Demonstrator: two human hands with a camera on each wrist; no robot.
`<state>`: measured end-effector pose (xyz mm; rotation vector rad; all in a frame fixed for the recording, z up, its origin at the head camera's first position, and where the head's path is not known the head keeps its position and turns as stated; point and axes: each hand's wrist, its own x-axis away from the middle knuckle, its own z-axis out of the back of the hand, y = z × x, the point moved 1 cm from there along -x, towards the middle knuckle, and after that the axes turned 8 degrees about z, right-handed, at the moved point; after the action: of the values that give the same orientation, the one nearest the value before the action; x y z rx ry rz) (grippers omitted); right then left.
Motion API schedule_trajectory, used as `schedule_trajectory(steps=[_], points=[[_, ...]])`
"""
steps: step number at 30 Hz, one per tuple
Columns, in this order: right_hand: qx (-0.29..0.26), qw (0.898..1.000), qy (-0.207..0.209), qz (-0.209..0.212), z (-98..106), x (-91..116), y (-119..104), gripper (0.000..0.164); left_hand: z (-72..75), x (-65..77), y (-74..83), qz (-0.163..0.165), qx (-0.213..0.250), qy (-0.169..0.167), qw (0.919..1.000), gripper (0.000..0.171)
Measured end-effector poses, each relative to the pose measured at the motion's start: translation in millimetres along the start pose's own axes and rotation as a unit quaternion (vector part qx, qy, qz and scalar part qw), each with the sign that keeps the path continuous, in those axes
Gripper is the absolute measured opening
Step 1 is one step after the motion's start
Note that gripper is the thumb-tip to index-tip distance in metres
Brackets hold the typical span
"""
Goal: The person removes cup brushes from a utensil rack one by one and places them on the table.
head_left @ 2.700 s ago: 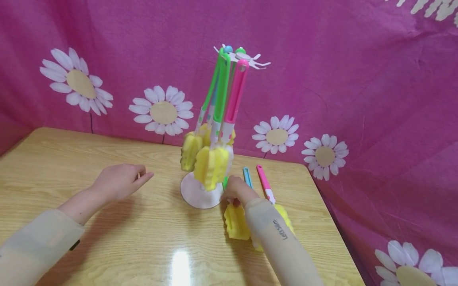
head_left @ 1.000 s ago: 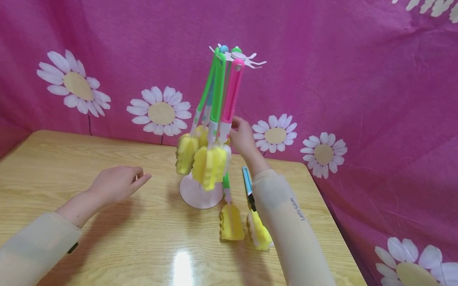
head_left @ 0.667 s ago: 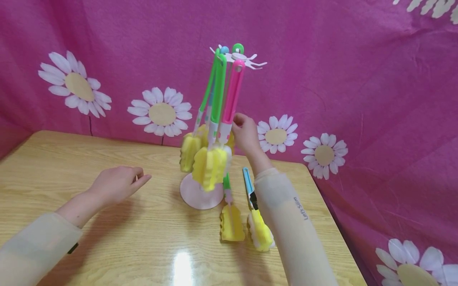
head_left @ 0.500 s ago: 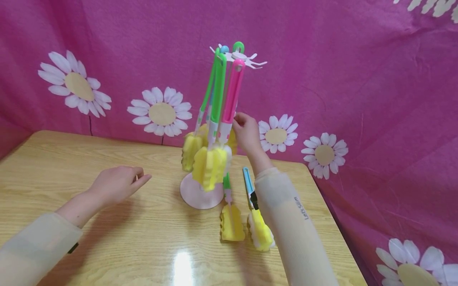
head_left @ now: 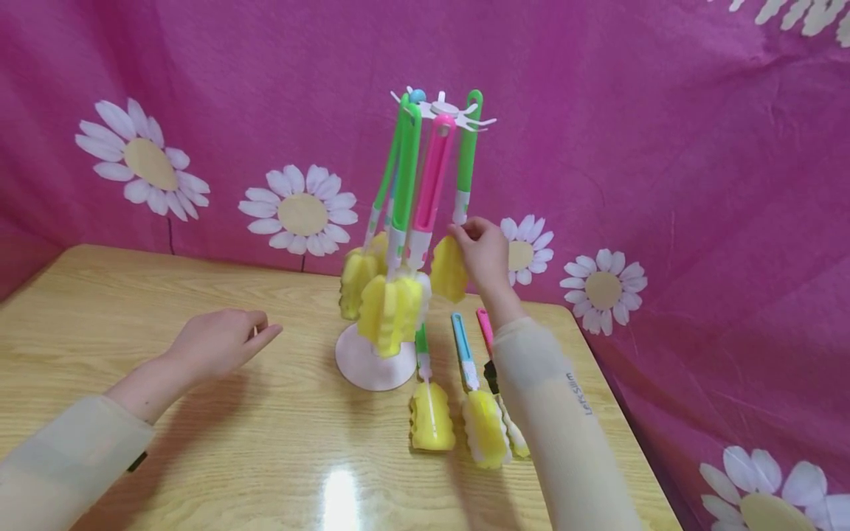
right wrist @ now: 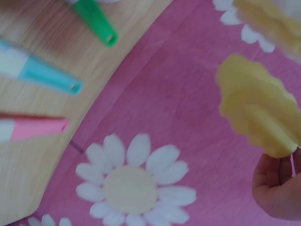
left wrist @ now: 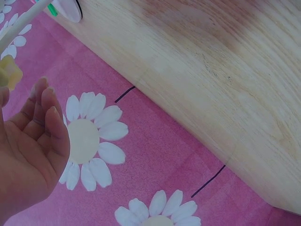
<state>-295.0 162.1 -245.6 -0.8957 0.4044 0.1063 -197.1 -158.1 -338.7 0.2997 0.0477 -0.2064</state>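
Observation:
My right hand [head_left: 488, 254] pinches a green-handled sponge bottle brush [head_left: 467, 166] just above its yellow sponge head. The brush hangs upright at the right of a white rack [head_left: 443, 108], its handle overlapping a rack arm in the head view. In the right wrist view, my fingers [right wrist: 277, 176] meet the sponge head's end [right wrist: 256, 103]. On the rack hang several similar brushes, among them a pink-handled one [head_left: 434, 173] and a green-handled one [head_left: 406, 169] in front. My left hand [head_left: 215, 341] is held over the table's left side, fingers loosely bent, holding nothing.
Right of the rack's round base [head_left: 375, 361] three more sponge brushes lie on the wooden table [head_left: 265, 457]: green [head_left: 432, 417], blue [head_left: 487, 428] and pink [head_left: 485, 324], the last partly hidden by my right sleeve. A magenta flowered cloth [head_left: 598, 147] hangs behind the table.
My right hand went from the brushes on the table up behind the rack. It then brought the green-handled brush out to the rack's right. The left hand stayed put.

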Motion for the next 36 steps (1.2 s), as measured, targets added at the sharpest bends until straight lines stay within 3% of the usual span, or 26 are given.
schedule_trajectory(steps=[4, 8, 13, 17, 26, 36], points=[[0.042, 0.999, -0.005, -0.003, 17, 4, 21, 0.025, -0.7, 0.7, -0.8, 0.004, 0.002, -0.004, 1.0000, 0.030], [0.121, 0.991, -0.049, -0.021, 38, 12, 47, 0.027, -1.4, 0.8, -0.9, 0.006, 0.002, -0.004, 1.0000, 0.030], [0.256, 0.957, -0.126, -0.051, 60, 26, 79, 0.026, -1.5, 1.6, 0.1, 0.003, 0.001, -0.001, 1.0000, 0.030], [0.312, 0.932, -0.168, -0.080, 73, 40, 108, 0.024, -2.3, 1.5, 1.4, 0.000, 0.002, -0.002, 1.0000, 0.030], [0.375, 0.892, -0.210, -0.140, 85, 69, 175, 0.023, -3.1, -0.6, 3.4, -0.001, 0.000, -0.005, 1.0000, 0.031], [0.384, 0.869, -0.263, -0.170, 74, 80, 199, 0.029, -0.9, 1.9, 4.3, -0.001, 0.001, -0.002, 1.0000, 0.030]])
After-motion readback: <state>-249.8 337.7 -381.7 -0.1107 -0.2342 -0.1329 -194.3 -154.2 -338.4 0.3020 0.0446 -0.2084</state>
